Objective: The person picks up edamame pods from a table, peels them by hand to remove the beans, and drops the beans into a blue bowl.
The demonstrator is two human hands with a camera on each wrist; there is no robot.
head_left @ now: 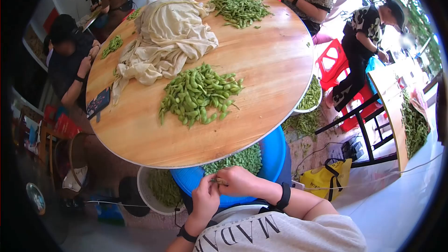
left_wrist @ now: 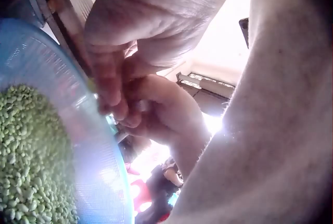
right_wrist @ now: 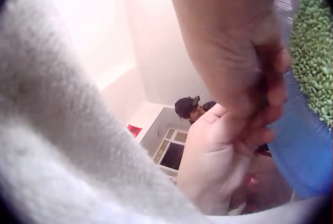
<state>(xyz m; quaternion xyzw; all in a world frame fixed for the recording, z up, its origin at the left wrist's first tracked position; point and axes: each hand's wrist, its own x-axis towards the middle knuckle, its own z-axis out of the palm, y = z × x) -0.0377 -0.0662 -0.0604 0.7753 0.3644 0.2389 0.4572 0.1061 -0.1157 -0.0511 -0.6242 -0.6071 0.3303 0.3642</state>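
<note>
My left hand (head_left: 206, 199) and right hand (head_left: 237, 181) meet close together at the near side of a blue basket (head_left: 276, 151). Between their fingertips they pinch a small green bean pod (head_left: 213, 180), mostly covered by the fingers. Shelled green beans (head_left: 242, 159) fill the middle of the basket, also seen as a pile of beans (left_wrist: 31, 156) in the left wrist view. In the right wrist view the fingers of both hands overlap beside the basket wall (right_wrist: 302, 156). On the round wooden table (head_left: 266, 70) ahead lies a heap of unshelled pods (head_left: 198, 93).
A crumpled cream cloth (head_left: 172, 37) and another pod heap (head_left: 240, 9) lie on the table. Its near edge overhangs the basket. A white bucket (head_left: 145, 191) with pods or husks stands at left; a yellow bag (head_left: 326, 179) sits right. Several people are around the room.
</note>
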